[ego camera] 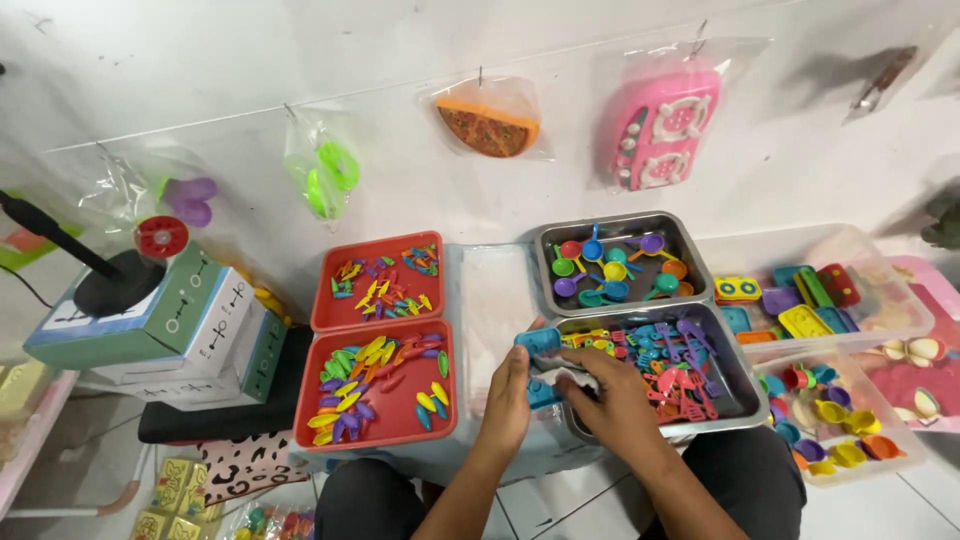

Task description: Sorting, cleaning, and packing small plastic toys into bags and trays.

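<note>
**Two hands at the near metal tray of small plastic toys**

A small blue plastic piece [537, 340] sits at the left rim of the near metal tray [745, 400], pinched between the thumb and fingers of the left hand [510, 395]. A second blue piece [541, 392] lies just below it, between the two hands. The right hand [610, 395] reaches in from the lower right, fingers curled and pointing left over the tray's near-left corner; whether it grips anything cannot be told. Both forearms rise from the bottom edge, converging.

The near tray holds a heap of tiny utensils (blue, pink, purple, yellow; too many and too small to count). Behind it, a second metal tray [548, 240] holds small round pans, about a dozen.

To the left stand two red square trays [316, 320], one behind the other, each strewn with coloured toy cutlery. Between red and metal trays lies a stack of clear plastic bags [492, 300]. To the right are two clear tubs [905, 315] of toy dishes and cups.

On the white wall hang four clear bags: purple-and-green pieces [185, 200], green pieces [328, 175], an orange half-round toy [488, 122], and a pink toy stove [660, 125]. At far left sit stacked green-and-white cartons [200, 320].
</note>
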